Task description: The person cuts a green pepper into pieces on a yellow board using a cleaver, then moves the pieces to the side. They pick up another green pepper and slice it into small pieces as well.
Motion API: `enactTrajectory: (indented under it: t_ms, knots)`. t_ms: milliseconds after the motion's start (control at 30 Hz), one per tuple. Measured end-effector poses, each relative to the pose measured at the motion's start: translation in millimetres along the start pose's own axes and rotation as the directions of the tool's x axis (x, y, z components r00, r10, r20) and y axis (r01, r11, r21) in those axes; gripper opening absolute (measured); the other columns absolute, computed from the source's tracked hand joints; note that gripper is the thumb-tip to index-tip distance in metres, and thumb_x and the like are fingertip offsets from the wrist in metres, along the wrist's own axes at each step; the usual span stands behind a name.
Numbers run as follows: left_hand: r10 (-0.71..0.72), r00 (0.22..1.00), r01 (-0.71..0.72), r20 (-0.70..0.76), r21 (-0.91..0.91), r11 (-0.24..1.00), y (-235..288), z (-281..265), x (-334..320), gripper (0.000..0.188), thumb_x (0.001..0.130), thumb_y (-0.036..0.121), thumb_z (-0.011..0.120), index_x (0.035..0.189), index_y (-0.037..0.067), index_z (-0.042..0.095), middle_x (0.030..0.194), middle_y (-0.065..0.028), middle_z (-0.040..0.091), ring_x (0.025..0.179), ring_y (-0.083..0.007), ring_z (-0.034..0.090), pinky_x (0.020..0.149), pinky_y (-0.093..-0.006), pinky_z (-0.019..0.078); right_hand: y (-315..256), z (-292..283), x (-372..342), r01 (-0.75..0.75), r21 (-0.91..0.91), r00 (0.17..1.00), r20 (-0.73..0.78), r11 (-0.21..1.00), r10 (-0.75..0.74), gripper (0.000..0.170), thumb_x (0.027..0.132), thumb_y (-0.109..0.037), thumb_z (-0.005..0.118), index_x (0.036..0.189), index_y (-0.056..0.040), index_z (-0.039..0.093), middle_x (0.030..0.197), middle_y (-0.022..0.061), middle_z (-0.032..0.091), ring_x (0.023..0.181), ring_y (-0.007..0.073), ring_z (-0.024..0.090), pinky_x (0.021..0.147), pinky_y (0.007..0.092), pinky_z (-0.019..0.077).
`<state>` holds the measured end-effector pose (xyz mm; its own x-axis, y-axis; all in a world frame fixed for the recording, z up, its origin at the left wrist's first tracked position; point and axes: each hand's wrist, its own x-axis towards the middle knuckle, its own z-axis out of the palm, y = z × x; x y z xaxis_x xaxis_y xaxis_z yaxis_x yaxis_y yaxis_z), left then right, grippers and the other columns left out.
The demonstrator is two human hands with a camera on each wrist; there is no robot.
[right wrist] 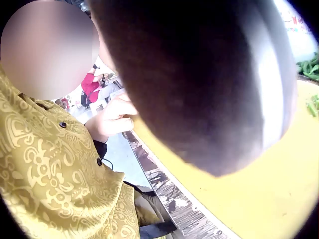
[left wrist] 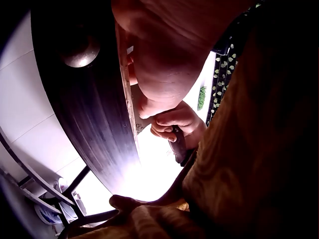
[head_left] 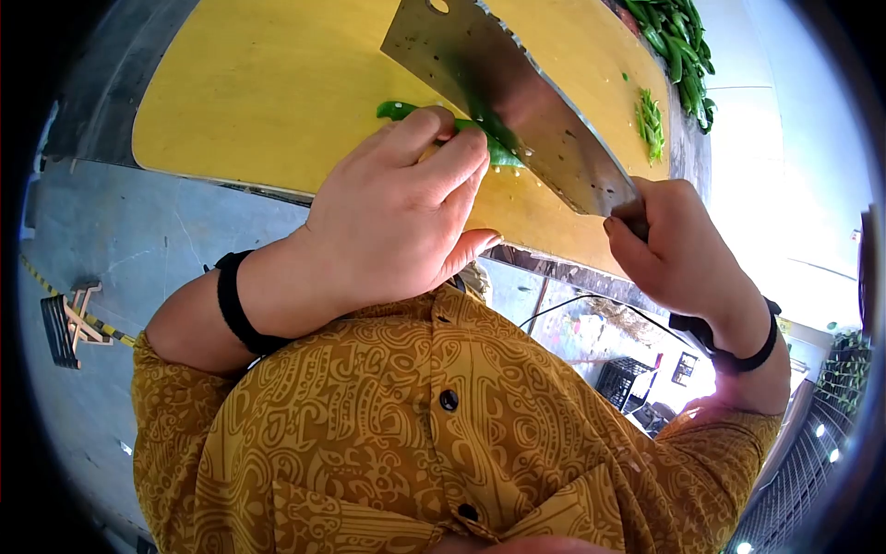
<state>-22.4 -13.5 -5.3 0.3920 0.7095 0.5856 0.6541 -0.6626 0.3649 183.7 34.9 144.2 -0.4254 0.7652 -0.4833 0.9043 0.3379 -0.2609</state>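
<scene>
A long green chili pepper point(head_left: 395, 110) lies on the yellow cutting board point(head_left: 249, 102), its pale seeds scattered beside it. My left hand point(head_left: 397, 203) holds it down with bent fingers, hiding its middle; the thumb sticks out toward the board's near edge. In my right hand point(head_left: 683, 245) is the handle of a broad cleaver point(head_left: 517, 111), gripped in curled fingers. The blade slants up and left, its lower side overlapping the pepper's right end beside the left fingertips. In the left wrist view, the dark handle point(left wrist: 177, 144) shows in the right fist. A dark blurred shape fills much of the right wrist view.
A small heap of cut green pieces point(head_left: 650, 126) sits at the board's right side. Beyond it, a pile of whole green peppers point(head_left: 678, 42) lies at the far right. The worn table edge point(right wrist: 169, 191) runs along my front. Another person in red point(right wrist: 90, 85) is in the background.
</scene>
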Motion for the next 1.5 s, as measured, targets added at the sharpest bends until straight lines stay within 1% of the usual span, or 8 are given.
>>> enactTrajectory:
  t_ms: [467,500,600,800,867,1100,1200,1500]
  knots:
    - [0.02,1.0,-0.02,0.005,0.041,0.999,3.4,2.7,2.2,0.057,0.067,0.029,0.077,0.108,-0.007,0.06,0.111,-0.013,0.055,0.096,-0.0306,0.053,0.083,-0.0386,0.0487,13.7,25.3,11.7,0.226,-0.1,0.95,-0.197,0.969,-0.242,0.015,0.077,-0.007,0.052,0.07,0.0065,0.056,0.06,0.0262,0.054,0.059,0.0443,0.057,0.056,0.048,0.0459]
    - [0.043,0.998,-0.038,-0.049,0.114,0.993,4.2,4.9,3.7,0.048,0.068,0.034,0.077,0.095,-0.005,0.064,0.1,-0.0063,0.051,0.094,-0.0242,0.05,0.08,-0.0318,0.0492,18.2,26.6,13.6,0.264,-0.124,0.929,-0.236,0.957,-0.286,0.016,0.076,-0.007,0.052,0.071,0.007,0.057,0.062,0.027,0.055,0.061,0.0448,0.057,0.057,0.0481,0.0466]
    - [0.025,1.0,-0.024,-0.007,0.114,0.993,7.8,4.1,2.9,0.052,0.07,0.028,0.076,0.106,-0.006,0.06,0.11,-0.012,0.056,0.095,-0.0308,0.053,0.082,-0.0382,0.0487,12.8,20.1,16.2,0.191,-0.166,0.956,-0.194,0.967,-0.222,0.018,0.074,-0.008,0.054,0.075,0.0079,0.061,0.067,0.0274,0.058,0.065,0.0439,0.06,0.061,0.0467,0.0489]
    - [0.066,0.998,-0.061,-0.02,0.183,0.981,4.3,4.8,2.8,0.047,0.075,0.028,0.074,0.108,-0.002,0.061,0.11,-0.0095,0.055,0.096,-0.03,0.052,0.082,-0.0377,0.0486,-13.5,17.9,42.2,0.161,-0.011,0.976,-0.147,0.987,-0.161,0.02,0.073,-0.009,0.055,0.078,0.0088,0.063,0.069,0.0257,0.062,0.064,0.0365,0.065,0.059,0.0443,0.0505]
    - [0.06,0.998,-0.053,-0.034,0.19,0.98,7.2,6.9,2.5,0.046,0.075,0.028,0.074,0.108,-0.002,0.061,0.11,-0.0096,0.055,0.096,-0.03,0.052,0.082,-0.0378,0.0485,10.3,22.9,52.3,0.344,-0.195,0.917,-0.138,0.918,-0.373,0.022,0.077,-0.01,0.052,0.079,0.0114,0.057,0.063,0.0192,0.057,0.054,0.0277,0.062,0.05,0.038,0.0503]
    - [0.047,0.999,-0.05,0.023,0.137,0.989,8.5,3.3,8.1,0.048,0.074,0.029,0.075,0.107,-0.002,0.061,0.109,-0.01,0.054,0.098,-0.0326,0.051,0.083,-0.0404,0.048,40.9,19.0,7.4,0.019,0.114,0.984,-0.178,0.993,0.002,0.02,0.081,-0.01,0.053,0.078,0.0094,0.053,0.056,0.0092,0.051,0.044,0.018,0.057,0.042,0.031,0.0474]
    - [0.032,0.998,-0.039,0.063,0.114,0.993,8.9,1.7,8.5,0.05,0.072,0.029,0.076,0.108,-0.003,0.06,0.109,-0.0107,0.054,0.099,-0.0335,0.051,0.083,-0.041,0.0478,49.2,20.1,2.8,-0.03,0.27,0.983,-0.166,0.962,0.077,0.022,0.078,-0.01,0.051,0.075,0.0119,0.053,0.058,0.0165,0.055,0.049,0.0237,0.062,0.046,0.0338,0.05]
    - [0.052,0.996,-0.055,0.066,0.045,0.997,16.7,2.8,13.0,0.054,0.071,0.026,0.078,0.111,-0.004,0.058,0.112,-0.0127,0.053,0.101,-0.0343,0.051,0.085,-0.0417,0.0476,35.6,16.5,-10.4,-0.002,0.3,0.985,-0.162,0.954,0.053,0.021,0.076,-0.011,0.051,0.069,0.0089,0.052,0.055,0.0172,0.051,0.048,0.0259,0.061,0.049,0.0364,0.0493]
